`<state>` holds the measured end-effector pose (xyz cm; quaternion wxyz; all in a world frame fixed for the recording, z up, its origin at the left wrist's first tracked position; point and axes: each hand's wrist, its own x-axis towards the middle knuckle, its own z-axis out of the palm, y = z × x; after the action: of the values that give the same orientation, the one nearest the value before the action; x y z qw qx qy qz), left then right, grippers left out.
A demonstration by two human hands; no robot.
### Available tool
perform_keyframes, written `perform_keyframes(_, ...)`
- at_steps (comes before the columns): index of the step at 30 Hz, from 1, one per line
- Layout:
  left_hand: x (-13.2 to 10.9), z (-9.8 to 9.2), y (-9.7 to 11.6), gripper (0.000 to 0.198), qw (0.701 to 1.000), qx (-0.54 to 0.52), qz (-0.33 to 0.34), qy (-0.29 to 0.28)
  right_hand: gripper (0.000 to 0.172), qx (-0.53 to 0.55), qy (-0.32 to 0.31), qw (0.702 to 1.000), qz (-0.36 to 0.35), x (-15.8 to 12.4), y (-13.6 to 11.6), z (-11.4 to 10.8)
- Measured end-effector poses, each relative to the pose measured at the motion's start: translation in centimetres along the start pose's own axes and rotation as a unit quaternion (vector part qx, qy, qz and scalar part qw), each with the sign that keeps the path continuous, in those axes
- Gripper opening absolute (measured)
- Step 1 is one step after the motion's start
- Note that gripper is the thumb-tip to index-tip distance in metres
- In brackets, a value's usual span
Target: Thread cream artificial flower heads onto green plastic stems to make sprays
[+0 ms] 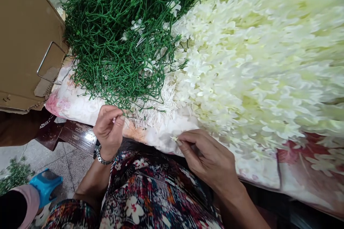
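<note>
My left hand [109, 130] is closed in a pinch at the near edge of a tangled pile of green plastic stems [120, 35]; it wears a metal watch, and what it pinches looks like a thin stem end. My right hand [208, 155] is closed too, pinching a small cream fabric petal [174, 138] between thumb and forefinger. It sits at the front of a large heap of cream artificial flowers [258, 53]. A small patch of white plastic stamens [158, 109] lies between the two hands. Everything rests on a floral cloth [70, 102].
A cardboard box [24, 39] with a wire handle stands at the left. Below it are a dark wooden edge [72, 134], a tiled floor, a blue stool [44, 186] and a few green stems on the ground. My patterned clothing fills the bottom centre.
</note>
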<state>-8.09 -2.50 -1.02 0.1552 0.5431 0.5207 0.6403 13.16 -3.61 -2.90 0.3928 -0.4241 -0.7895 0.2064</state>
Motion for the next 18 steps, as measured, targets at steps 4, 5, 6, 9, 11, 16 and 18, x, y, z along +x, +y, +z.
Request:
perform_keyframes(4, 0.4, 0.1, 0.2, 0.008, 0.989, -0.121, -0.084, 0.026, 0.014, 0.002, 0.001, 1.0, -0.001, -0.1, 0.0, 0.0)
perform_keyframes(5, 0.5, 0.0, 0.3, 0.007, 0.985, -0.139, -0.094, 0.029, 0.014, 0.002, 0.001, 1.0, -0.002, -0.1, 0.0, 0.0)
perform_keyframes(6, 0.6, -0.1, 0.5, 0.006, 0.983, -0.15, -0.1, 0.034, 0.014, 0.003, 0.001, 1.0, -0.003, -0.1, 0.0, 0.0)
perform_keyframes(9, 0.8, -0.5, 0.7, 0.006, 0.979, -0.165, -0.101, 0.063, 0.015, 0.002, 0.002, 1.0, -0.005, -0.2, 0.1, 0.0)
perform_keyframes(11, 0.9, -0.8, 0.7, 0.009, 0.979, -0.164, -0.09, 0.084, 0.015, 0.001, 0.004, 1.0, -0.006, -0.2, 0.2, 0.0)
perform_keyframes(16, 1.4, -1.3, 0.3, 0.01, 0.984, -0.126, -0.024, 0.124, 0.015, 0.003, 0.004, 1.0, -0.006, -0.1, 0.0, 0.0)
perform_keyframes(18, 1.8, -1.5, 0.4, 0.011, 0.984, -0.113, 0.018, 0.139, 0.015, 0.004, 0.002, 1.0, -0.006, -0.1, 0.0, 0.0)
